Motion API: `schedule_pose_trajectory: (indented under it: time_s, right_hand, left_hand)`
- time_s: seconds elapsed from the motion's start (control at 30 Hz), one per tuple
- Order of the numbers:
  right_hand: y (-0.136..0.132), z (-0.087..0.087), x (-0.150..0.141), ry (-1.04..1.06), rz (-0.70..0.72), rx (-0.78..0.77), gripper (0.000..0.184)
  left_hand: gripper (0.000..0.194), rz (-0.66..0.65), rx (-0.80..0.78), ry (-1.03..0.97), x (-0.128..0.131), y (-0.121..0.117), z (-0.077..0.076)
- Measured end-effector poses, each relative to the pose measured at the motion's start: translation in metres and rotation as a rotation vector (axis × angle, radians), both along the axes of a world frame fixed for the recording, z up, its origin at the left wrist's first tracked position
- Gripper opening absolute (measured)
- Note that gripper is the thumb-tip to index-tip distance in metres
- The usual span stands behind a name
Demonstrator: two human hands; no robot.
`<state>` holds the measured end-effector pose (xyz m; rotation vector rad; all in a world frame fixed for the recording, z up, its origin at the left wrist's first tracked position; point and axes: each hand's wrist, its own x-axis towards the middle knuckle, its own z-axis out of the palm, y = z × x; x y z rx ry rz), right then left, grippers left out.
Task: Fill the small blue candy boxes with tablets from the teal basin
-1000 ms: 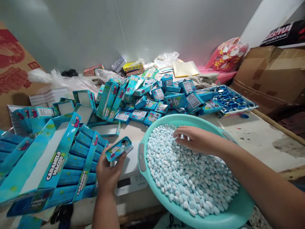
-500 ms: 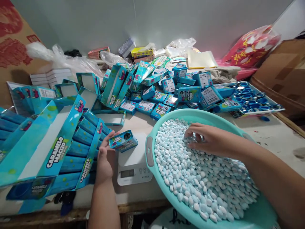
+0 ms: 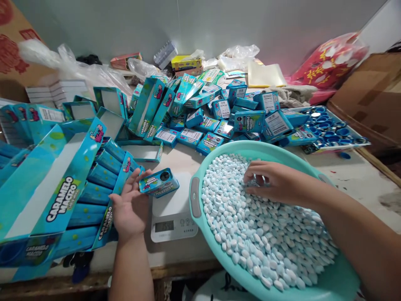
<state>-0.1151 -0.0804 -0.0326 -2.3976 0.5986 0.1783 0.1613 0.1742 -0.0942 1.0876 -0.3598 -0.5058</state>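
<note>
A small blue tin [image 3: 159,182] labelled CARAMELO MACIZO, with a dark round hole in its top, rests on the white digital scale [image 3: 173,232]. My left hand [image 3: 130,207] is beside the tin, palm up and open, its fingertips near the tin's left end. The scale's display is lit with digits. My right hand [image 3: 266,180] reaches into the turquoise basin [image 3: 196,196], fingers curled down among the pale blue and white candies [image 3: 266,242]. Candies show between its fingertips and thumb; how many it grips is hidden.
Open display boxes [image 3: 75,179] packed with blue tins stand at left. Behind the scale lies a heap of similar tins [image 3: 219,113]. A tray of blue caps [image 3: 332,129] is at right, near a cardboard box [image 3: 366,96]. Plastic bags [image 3: 94,71] lie along the wall.
My left hand has let go of the tin and opened leftward, leaving it on the scale. The display digits have become clearer. My right hand stays in the candies. The view has shifted slightly.
</note>
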Motion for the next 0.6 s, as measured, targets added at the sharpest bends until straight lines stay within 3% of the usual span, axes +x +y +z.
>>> schedule_pose_trajectory:
  time_s: [0.6]
  right_hand:
    - [-0.0001, 0.0006, 0.0000, 0.026, -0.014, 0.001, 0.023]
  left_hand:
    - [0.076, 0.010, -0.050, 0.022, -0.0038, -0.0024, -0.0001]
